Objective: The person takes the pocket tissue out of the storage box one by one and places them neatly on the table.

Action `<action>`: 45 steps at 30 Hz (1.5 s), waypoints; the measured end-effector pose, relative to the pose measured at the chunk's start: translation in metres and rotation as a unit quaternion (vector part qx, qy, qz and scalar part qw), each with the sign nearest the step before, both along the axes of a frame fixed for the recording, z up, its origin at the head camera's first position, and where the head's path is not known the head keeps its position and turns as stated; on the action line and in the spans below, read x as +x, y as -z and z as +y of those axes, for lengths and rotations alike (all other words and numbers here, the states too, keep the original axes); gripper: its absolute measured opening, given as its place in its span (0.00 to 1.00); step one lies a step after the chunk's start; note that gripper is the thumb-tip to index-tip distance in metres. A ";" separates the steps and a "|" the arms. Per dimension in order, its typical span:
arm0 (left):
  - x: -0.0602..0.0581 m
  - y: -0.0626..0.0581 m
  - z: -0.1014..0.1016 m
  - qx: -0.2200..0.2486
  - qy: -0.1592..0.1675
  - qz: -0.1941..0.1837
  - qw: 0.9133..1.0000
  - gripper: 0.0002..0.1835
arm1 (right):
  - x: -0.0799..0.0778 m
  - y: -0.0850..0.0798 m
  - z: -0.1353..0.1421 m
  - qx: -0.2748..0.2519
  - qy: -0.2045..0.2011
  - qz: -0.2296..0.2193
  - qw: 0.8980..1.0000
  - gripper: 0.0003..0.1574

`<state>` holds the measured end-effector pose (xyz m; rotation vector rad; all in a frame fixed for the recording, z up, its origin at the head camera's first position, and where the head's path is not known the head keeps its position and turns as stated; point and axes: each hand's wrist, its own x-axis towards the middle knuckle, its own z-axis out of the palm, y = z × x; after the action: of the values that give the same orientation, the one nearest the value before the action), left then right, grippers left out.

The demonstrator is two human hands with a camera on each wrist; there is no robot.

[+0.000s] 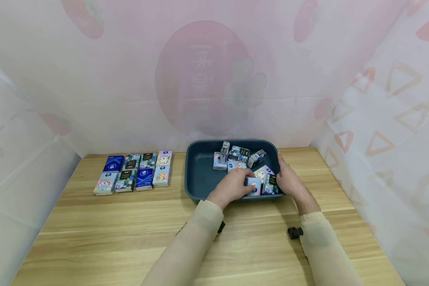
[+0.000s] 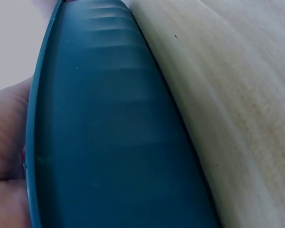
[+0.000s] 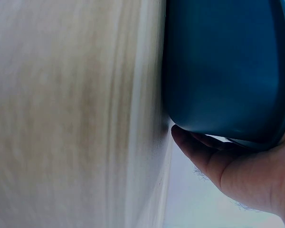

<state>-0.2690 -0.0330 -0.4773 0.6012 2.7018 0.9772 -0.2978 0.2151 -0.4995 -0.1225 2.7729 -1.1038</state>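
Left fingers (image 1: 246,172) are gripping one packet (image 1: 254,186), right fingers (image 1: 280,159) one tray (image 1: 201,178); eight packets (image 1: 127,177) are lying near the bench's (image 1: 93,238) back-left corner.

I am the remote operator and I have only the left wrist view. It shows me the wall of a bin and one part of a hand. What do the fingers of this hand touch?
Observer: The left hand has its fingers on a pale pack inside the bin.
Operator: Thank you. And where is the other hand?
Observer: The right hand holds the bin's right end.
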 end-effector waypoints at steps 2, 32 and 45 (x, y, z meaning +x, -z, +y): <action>-0.001 0.001 -0.001 0.007 0.006 -0.011 1.000 0.21 | 0.000 0.000 0.000 0.001 0.000 0.000 1.000 0.55; 0.014 -0.053 -0.091 0.017 -0.063 0.061 0.996 0.20 | 0.001 0.000 0.001 0.002 0.004 -0.005 1.000 0.55; 0.021 -0.066 -0.152 0.010 -0.109 0.075 0.991 0.24 | 0.000 0.000 0.000 0.007 0.005 -0.006 1.000 0.55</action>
<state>-0.2485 -0.1850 -0.4108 0.4026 2.9429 1.0507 -0.2976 0.2156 -0.4993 -0.1007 2.7743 -1.0828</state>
